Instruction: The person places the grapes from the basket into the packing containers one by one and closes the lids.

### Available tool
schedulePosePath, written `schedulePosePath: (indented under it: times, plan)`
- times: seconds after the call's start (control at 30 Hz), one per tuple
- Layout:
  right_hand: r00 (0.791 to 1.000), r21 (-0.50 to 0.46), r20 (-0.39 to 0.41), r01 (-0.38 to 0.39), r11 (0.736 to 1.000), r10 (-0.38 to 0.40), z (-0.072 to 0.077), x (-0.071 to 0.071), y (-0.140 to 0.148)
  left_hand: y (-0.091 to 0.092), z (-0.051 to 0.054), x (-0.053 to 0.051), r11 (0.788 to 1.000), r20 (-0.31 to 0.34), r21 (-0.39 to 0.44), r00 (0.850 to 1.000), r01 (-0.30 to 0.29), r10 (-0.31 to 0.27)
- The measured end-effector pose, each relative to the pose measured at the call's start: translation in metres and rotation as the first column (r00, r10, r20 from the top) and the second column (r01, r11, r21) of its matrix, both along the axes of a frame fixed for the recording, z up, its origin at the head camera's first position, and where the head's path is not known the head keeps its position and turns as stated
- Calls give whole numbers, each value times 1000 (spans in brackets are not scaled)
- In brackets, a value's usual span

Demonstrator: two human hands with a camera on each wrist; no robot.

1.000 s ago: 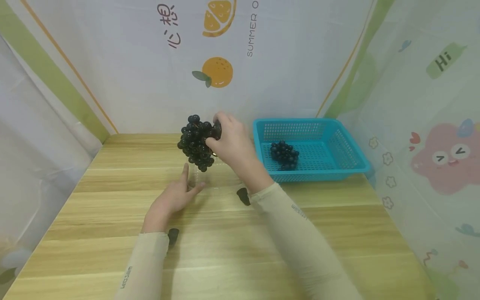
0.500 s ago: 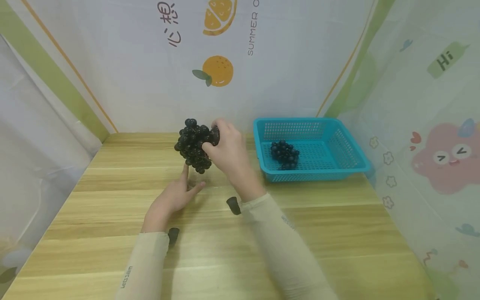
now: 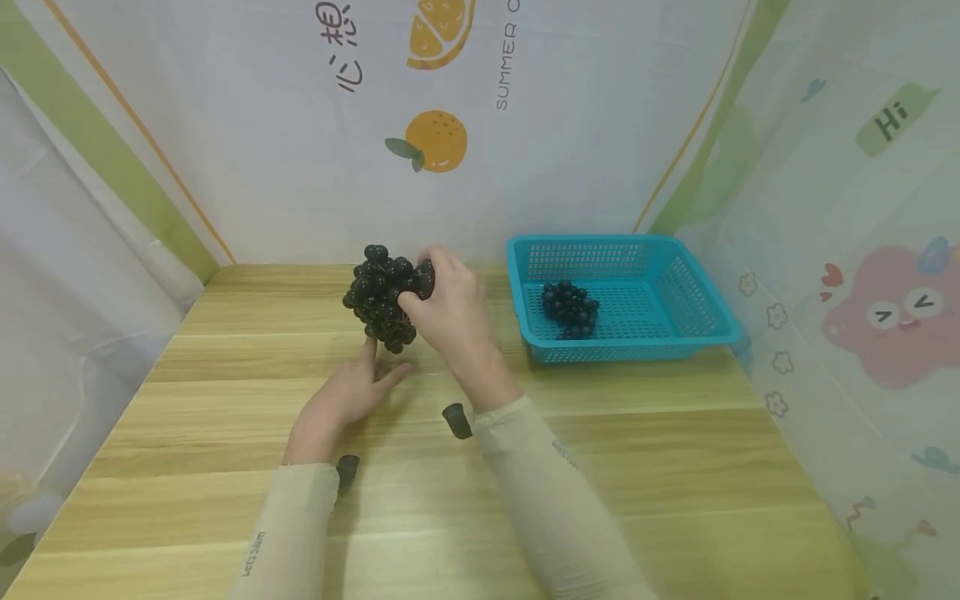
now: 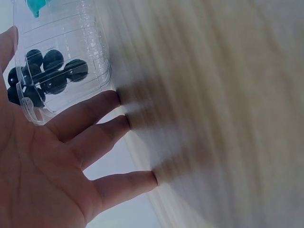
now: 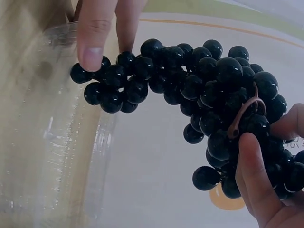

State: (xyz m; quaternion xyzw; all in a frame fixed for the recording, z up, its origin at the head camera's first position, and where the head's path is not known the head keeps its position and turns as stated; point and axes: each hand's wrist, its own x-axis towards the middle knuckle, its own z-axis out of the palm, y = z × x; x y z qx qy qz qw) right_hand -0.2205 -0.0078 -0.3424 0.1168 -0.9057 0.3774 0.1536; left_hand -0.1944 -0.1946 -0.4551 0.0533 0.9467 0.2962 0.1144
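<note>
Furthest left, your left hand (image 3: 348,396) hasn't shifted over the last second: its fingers are spread and mostly straight, close against the clear container (image 4: 92,42), with nothing gripped. The container lies toward two o'clock from that hand and barely shows in the head view.

At about one o'clock from your left hand hangs the dark grape bunch (image 3: 384,296), and this is where the change is. It has slid toward seven or eight o'clock and sunk a little, so its trailing end now overlaps your left index fingertip in the head view; you can't tell whether they touch. I'd read that as bringing the bunch nearer the container, though whether any grapes are inside it is unclear.

Your right hand (image 3: 450,308), at three o'clock from the bunch, pinches it near the stem (image 5: 244,114) and has travelled along with it.

Further right, at three o'clock from that hand, the blue basket (image 3: 660,333) hasn't moved, and the second bunch (image 3: 572,308) lies on its nine o'clock side.
</note>
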Motion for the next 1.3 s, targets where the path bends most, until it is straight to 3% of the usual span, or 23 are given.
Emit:
schedulePosePath:
  times: [0.4, 0.73, 1.3]
  plan:
    - [999, -70, 49, 4, 998, -1, -17, -9, 1, 1, 2, -2, 999, 3, -32, 1000, 22, -22]
    - [993, -157, 117, 33, 987, -15, -38, -15, 15, 2, -1, -2, 998, 10, -63, 1000, 5, -4]
    - [967, -156, 228, 151, 976, -113, -67, -18, 40, 3, -2, -1, 997, 39, -73, 999, -15, 18]
